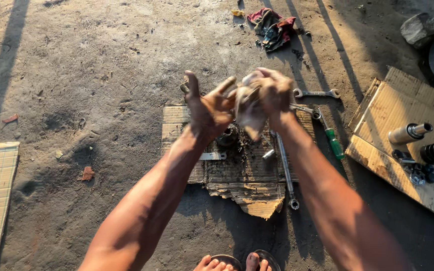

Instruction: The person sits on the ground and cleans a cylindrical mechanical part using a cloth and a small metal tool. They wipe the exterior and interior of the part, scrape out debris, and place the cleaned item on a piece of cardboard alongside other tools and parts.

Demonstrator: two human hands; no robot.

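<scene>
Head view: right hand [272, 93] closed around a grimy rag [251, 113], held up in the air above a torn cardboard sheet [242, 175] on the dirt ground. Left hand [208, 103] spread wide, fingers splayed, its fingertips meeting the rag. On the cardboard lie a long wrench [286, 170] and a green-handled screwdriver [333, 142]; a crumpled cloth [273, 27] lies farther off.
</scene>
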